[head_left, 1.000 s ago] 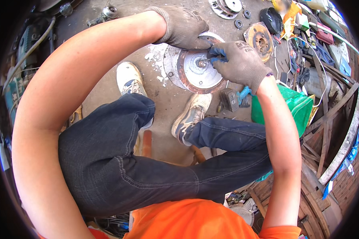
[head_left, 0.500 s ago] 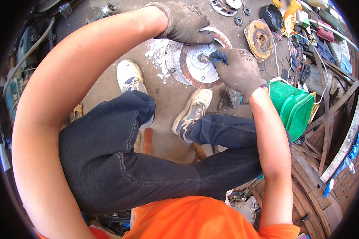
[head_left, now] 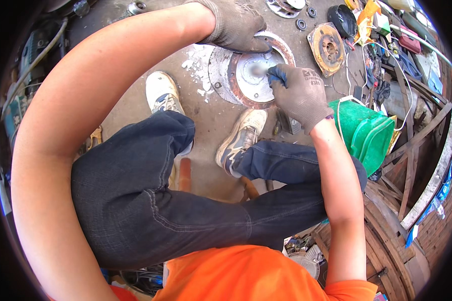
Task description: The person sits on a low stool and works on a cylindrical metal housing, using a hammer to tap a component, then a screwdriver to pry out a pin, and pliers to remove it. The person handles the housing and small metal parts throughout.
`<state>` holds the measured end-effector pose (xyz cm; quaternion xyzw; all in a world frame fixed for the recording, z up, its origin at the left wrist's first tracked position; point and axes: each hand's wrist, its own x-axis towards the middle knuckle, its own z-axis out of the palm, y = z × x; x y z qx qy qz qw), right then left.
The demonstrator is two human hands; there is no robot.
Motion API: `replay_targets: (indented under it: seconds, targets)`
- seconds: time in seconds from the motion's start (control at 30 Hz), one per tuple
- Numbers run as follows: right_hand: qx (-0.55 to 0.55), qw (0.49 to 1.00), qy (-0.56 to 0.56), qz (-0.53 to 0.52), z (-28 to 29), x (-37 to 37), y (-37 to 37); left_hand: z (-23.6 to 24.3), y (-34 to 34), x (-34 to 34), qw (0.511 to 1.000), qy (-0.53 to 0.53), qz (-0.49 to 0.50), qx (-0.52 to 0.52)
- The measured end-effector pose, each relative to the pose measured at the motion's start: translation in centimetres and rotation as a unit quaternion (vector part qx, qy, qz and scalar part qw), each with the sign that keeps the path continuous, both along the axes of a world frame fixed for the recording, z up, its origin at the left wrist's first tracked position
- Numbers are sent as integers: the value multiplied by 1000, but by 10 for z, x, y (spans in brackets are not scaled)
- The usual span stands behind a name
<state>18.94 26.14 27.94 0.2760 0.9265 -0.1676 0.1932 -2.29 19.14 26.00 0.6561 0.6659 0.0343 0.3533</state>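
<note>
Head view: round metal plate (head_left: 256,89) is set on the floor (head_left: 206,125), just beyond the shoes (head_left: 161,93). Gloved left hand (head_left: 238,27) is laid at its far rim; grip there can't be told. Gloved right hand (head_left: 299,93) is placed over its right side, fingers curled; whether anything is pinched can't be seen. White flakes (head_left: 198,65) are scattered left of it.

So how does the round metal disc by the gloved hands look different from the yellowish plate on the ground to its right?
Colour: the metal disc has a silvery face inside a rust-brown ring, while the plate is mostly yellowish brown. Outline: the disc is round; the plate is squarish with blunted corners. Handling: the left hand is at the disc's upper rim and the right hand beside its centre; neither is at the plate. Both show rusty areas.
</note>
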Motion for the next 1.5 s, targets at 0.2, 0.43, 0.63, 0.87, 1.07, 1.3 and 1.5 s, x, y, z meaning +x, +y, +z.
replay_targets:
  seconds: [0.2, 0.43, 0.63, 0.87, 1.07, 1.3, 1.5]
  targets:
    - [-2, 997, -14, -82, -2, 2, -19, -9, -1, 9, 998, 43, 18, 33]
    - [-29, 993, 12, -117, 3, 3, -26, -17, -4, 15, 994, 60, 80, 48]
    - [97, 994, 17, -39, -12, -6, -38, -13, -1, 15, 994, 50, 78, 49]
    - [91, 994, 26, -51, -9, 0, -45, -18, -2, 13, 994, 54, 78, 46]
    - [59, 993, 37, -97, 23, 17, -3, -16, -7, 6, 995, 46, 76, 48]
    - [0, 998, 65, -7, 68, 44, 29, -20, -10, 3, 997, 39, 54, 48]
    - [-40, 991, 128, 19, 71, 48, 43, -19, -7, 6, 995, 50, 71, 45]
